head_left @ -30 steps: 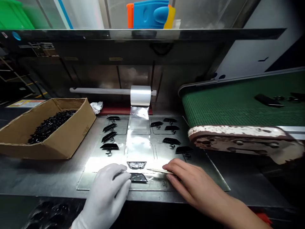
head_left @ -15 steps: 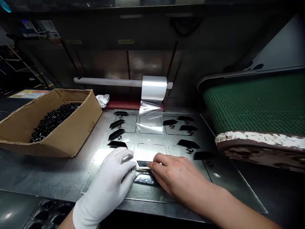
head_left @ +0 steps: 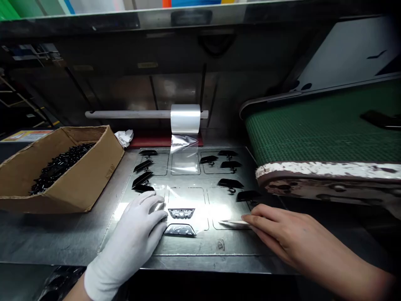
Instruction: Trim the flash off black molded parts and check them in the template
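My left hand (head_left: 134, 234), in a white glove, rests on the plate with its fingers loosely bent and apart. Its fingertips are at the left ends of two small black trapezoid parts. The upper part (head_left: 181, 213) shows a recessed face with pale patches. The lower part (head_left: 180, 229) has a shiny, film-like surface. My bare right hand (head_left: 275, 234) pinches a slim, pale pointed tool (head_left: 234, 222), whose tip points left, away from both parts. Beneath everything lies a clear sheet (head_left: 188, 249) with outlined rectangles.
A roll of clear film (head_left: 185, 119) hangs on a white rod, its end on the sheet. Several black hooked pieces (head_left: 230, 183) stand along both sides. At left is a cardboard box (head_left: 94, 179) of small black pieces; at right, a green conveyor belt (head_left: 313, 133) carries a black piece (head_left: 382, 120).
My right hand has moved right with the pointed tool, uncovering the two black parts. My left hand stays beside them. The view has shifted, and a black piece now shows on the belt.
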The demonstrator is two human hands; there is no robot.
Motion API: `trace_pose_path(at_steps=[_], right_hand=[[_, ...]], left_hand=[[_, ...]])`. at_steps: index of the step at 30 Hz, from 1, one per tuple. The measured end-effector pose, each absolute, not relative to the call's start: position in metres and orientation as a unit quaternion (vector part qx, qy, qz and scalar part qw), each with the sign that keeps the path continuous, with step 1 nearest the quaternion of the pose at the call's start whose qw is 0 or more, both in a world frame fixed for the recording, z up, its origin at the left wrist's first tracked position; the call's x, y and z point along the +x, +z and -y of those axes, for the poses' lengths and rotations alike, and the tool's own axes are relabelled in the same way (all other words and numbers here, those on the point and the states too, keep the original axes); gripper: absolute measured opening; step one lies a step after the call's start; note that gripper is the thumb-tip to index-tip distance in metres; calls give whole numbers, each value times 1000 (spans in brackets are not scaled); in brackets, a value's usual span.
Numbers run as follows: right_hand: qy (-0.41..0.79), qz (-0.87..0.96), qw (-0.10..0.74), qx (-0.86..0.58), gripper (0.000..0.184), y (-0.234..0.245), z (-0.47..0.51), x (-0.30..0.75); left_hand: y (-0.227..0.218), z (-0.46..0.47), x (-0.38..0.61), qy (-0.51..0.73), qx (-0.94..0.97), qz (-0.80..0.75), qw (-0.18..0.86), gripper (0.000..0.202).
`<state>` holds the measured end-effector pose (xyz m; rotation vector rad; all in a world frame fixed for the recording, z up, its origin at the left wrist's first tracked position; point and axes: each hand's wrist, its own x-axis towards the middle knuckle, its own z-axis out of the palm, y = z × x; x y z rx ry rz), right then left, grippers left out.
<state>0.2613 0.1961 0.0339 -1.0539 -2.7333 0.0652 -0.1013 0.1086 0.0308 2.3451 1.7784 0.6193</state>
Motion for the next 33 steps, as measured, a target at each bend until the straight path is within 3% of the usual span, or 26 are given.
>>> trace_pose_path(at_steps=[3, 8, 18, 23, 26, 28, 33], right_hand=[[25, 927, 90, -363, 35, 14, -182, 267], [8, 901, 172, -397, 61, -18, -160, 228], [20, 879, 259, -400, 46, -25, -156, 215], [72, 868, 290, -396, 39, -14, -136, 209], [123, 865, 319, -366, 32, -9, -121, 190], [149, 880, 299, -339, 31, -5, -116, 168], [125, 932, 106, -325, 42, 15, -121, 101]], left_hand=[[36, -102, -90, 208, 788, -574, 85, 16], [40, -97, -60, 89, 825, -553, 80, 36], [21, -76, -54, 136, 810, -571, 13, 29], [1, -39, -63, 354, 725, -590, -14, 40], [-16, -30, -68, 393, 666, -634, -18, 38], [-24, -30, -69, 403, 648, -646, -16, 34], [-27, -36, -67, 428, 631, -647, -24, 35]])
